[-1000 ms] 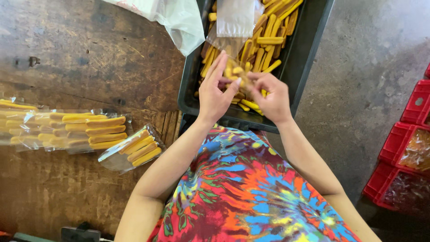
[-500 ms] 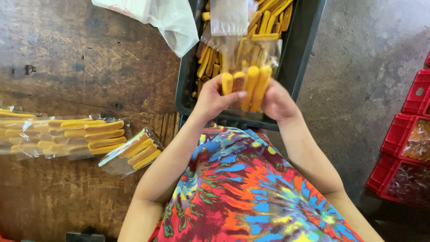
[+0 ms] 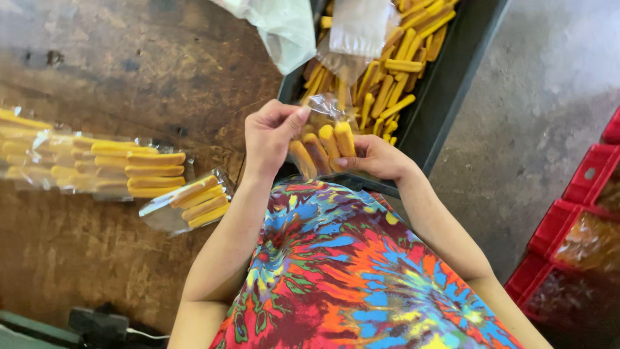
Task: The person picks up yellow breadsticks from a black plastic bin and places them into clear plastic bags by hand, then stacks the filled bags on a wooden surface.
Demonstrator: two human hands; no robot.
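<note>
Worn wooden table point(image 3: 129, 71), grey concrete floor point(image 3: 555, 84)

Pretty soft daylight overall, nothing harsh. The concrete floor point(image 3: 549, 97) on the right gets the brightest wash, while the wooden table point(image 3: 129, 77) stays dim with a dull sheen near the top left. Glare pops off the clear bags point(image 3: 97, 165). The hands look a bit motion-soft, and the bottom corners go dark and mushy.
</note>
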